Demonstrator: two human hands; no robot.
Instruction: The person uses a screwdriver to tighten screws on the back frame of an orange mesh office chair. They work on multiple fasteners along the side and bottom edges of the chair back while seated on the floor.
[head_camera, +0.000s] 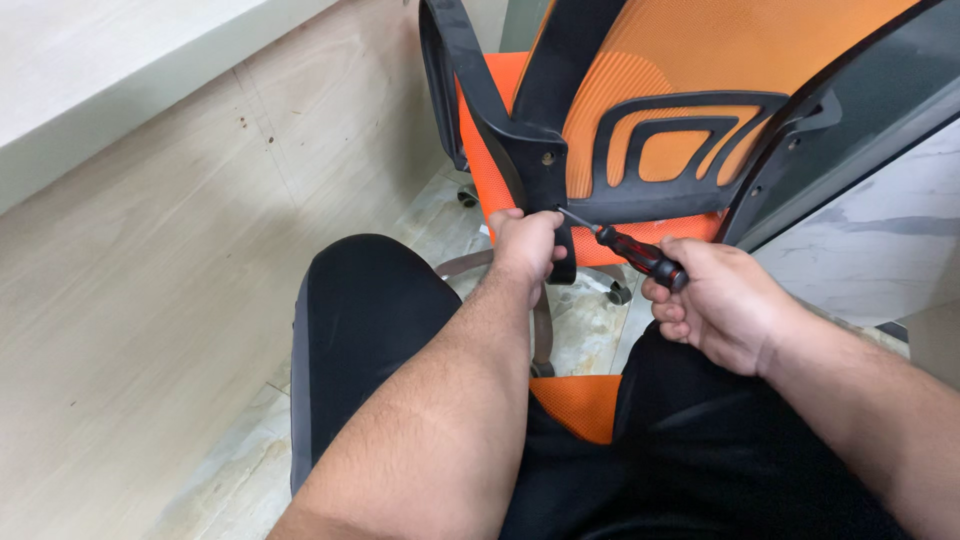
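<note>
An orange mesh office chair (690, 60) with a black plastic frame stands in front of me, its back turned my way. My left hand (525, 245) grips the lower end of the black armrest bracket (540, 165). My right hand (715, 300) holds a screwdriver (640, 255) with a black and red handle. Its thin metal tip points up-left and meets the bracket just beside my left fingers. A screw head shows higher up on the bracket.
A wooden panel wall (180, 260) runs along the left, with a pale ledge above it. The floor is marbled tile (880, 250). My legs in black trousers and an orange seat cushion (580, 400) fill the lower middle. Chair casters (620, 295) sit below the seat.
</note>
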